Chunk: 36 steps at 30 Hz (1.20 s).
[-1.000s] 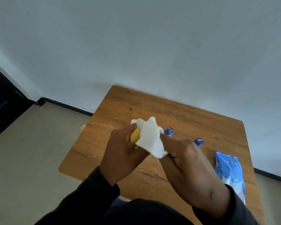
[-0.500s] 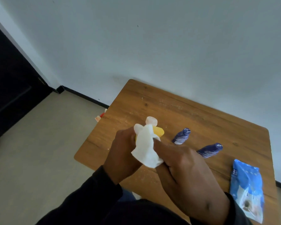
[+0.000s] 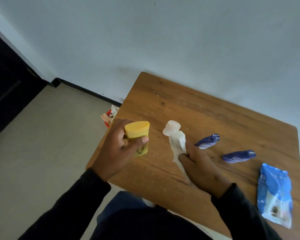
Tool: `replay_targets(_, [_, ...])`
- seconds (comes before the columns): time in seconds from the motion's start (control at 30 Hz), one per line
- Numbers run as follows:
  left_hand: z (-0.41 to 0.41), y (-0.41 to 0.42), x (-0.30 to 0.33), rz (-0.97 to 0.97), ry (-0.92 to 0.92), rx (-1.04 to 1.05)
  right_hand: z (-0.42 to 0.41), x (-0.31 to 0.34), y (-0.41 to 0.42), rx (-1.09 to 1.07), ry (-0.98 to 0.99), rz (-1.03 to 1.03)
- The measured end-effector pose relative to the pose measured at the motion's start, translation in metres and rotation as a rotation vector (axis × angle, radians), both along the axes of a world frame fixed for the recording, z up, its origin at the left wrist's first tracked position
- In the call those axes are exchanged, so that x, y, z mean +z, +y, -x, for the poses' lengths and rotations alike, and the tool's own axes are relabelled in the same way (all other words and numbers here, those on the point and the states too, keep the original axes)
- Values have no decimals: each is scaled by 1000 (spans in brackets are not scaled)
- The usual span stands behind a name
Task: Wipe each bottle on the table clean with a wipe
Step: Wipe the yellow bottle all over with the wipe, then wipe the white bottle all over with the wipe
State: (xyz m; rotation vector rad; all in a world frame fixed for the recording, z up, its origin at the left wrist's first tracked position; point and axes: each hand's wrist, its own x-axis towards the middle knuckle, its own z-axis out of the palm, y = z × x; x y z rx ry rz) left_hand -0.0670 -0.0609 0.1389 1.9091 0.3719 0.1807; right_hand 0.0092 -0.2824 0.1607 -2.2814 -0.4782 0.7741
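My left hand [image 3: 117,149] grips a yellow bottle [image 3: 137,135] above the table's left edge, bottom end facing up. My right hand [image 3: 202,168] is closed on a white wipe [image 3: 177,144] that trails over the wooden table [image 3: 189,108]. A whitish translucent bottle [image 3: 171,128] stands just beyond the wipe. Two dark blue bottles, one nearer the middle [image 3: 207,141] and one further right [image 3: 238,156], lie on their sides to the right of my right hand.
A blue wipe pack [image 3: 274,193] lies at the table's right front corner. A red bin with rubbish [image 3: 109,116] sits on the floor by the table's left side. A white wall runs behind; a dark doorway is at the far left.
My hands have parted: the left has carried the yellow bottle leftward, the right has dropped to the table with the wipe. The camera view has shifted left.
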Motion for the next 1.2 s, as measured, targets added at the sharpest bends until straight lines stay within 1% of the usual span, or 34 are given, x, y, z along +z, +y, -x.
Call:
replay_targets(0.1, [-24, 30, -22, -63, 86, 18, -2, -35, 36, -138, 271, -49])
replay_targets(0.17, [-43, 47, -42, -138, 120, -20, -4, -63, 62, -216, 384, -35])
replay_targets(0.23, [-61, 60, -60, -211, 138, -64, -9, -85, 85, -261, 403, -5])
replay_targets(0.4, [-104, 82, -94, -286, 108, -212, -32, -106, 132, -292, 438, 19])
replay_targets(0.5, [-122, 90, -111, -321, 122, -240, -47, -120, 151, -352, 496, -4])
replay_targets(0.57, [-131, 94, -119, -344, 129, -249, -59, -147, 158, -405, 524, -22])
replay_targets(0.67, [-142, 100, -126, -362, 140, -271, -77, -193, 160, -405, 514, -9])
replay_targets(0.73, [-147, 102, -127, -362, 144, -290, -80, -176, 166, -399, 514, -2])
replay_targets(0.77, [-149, 103, -127, -367, 144, -298, -78, -152, 171, -413, 511, -5])
replay_targets(0.83, [-152, 104, -126, -376, 147, -304, -77, -139, 177, -427, 536, -24])
replay_targets(1.2, [-153, 107, -120, -381, 176, -305, -76, -143, 177, -432, 492, 31])
